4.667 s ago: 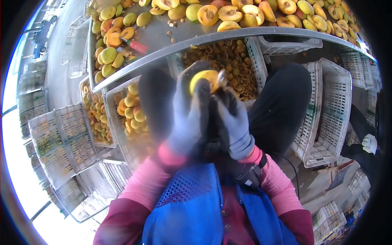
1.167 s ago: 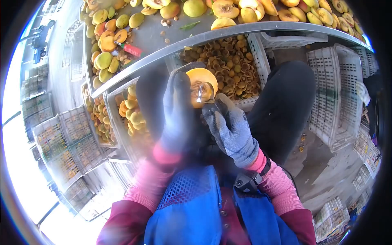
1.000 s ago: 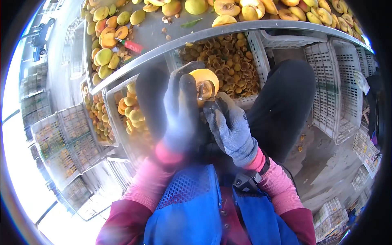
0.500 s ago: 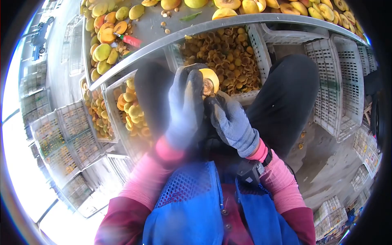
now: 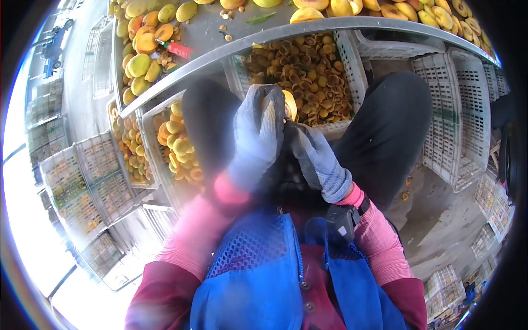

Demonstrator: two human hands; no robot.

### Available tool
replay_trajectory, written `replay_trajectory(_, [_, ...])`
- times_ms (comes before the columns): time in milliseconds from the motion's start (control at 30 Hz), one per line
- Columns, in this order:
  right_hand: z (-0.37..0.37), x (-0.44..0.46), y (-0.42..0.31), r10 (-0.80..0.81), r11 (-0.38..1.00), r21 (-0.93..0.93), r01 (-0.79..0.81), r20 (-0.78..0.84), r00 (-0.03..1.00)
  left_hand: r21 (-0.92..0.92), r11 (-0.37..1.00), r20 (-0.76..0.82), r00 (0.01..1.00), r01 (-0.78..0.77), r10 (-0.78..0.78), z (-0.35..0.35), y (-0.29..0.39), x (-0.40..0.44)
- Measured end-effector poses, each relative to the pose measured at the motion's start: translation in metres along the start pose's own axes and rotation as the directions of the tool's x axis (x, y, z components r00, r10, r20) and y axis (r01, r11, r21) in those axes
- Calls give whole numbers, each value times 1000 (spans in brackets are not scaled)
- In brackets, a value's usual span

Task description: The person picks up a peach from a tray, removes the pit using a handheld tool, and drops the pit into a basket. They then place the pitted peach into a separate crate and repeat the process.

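My left hand [image 5: 258,129], in a grey-blue glove with dark fingertips, is closed around a halved yellow-orange fruit [image 5: 290,104]. Only the fruit's right edge shows past the fingers. My right hand [image 5: 318,159], gloved too, is closed just below and right of the fruit; what its fingers grip is hidden. Beyond both hands, a crate [image 5: 352,71] holds many brown-orange fruit scraps. A red-handled tool [image 5: 179,49] lies among fruit on the metal table.
The metal table's raised rim [image 5: 264,36] curves across the top, with whole and halved fruit behind it. Crates of fruit [image 5: 147,129] stand at the left. White crates [image 5: 440,110] stand at the right. A dark-clothed person's arm [image 5: 501,111] shows at the right edge.
The fruit has turned in my left hand, so its cut face, seen before, is now mostly hidden. The metal loop seen at it about a second ago no longer shows.
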State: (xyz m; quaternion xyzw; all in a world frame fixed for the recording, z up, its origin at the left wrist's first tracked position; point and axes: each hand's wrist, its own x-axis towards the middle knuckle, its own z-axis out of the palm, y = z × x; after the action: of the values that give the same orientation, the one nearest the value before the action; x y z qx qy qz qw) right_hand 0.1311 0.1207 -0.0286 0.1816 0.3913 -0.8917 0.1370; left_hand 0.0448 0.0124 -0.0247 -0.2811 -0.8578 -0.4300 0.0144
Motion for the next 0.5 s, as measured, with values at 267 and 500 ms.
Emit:
replay_trajectory(267, [12, 1, -3, -525, 650, -663, 372, -38, 850, -56, 996, -202, 978, -66, 54, 2, 9, 7])
replay_trajectory(500, [12, 0, 4, -388, 721, -648, 245, -84, 918, -252, 965, -223, 967, 68, -126, 3, 11, 5])
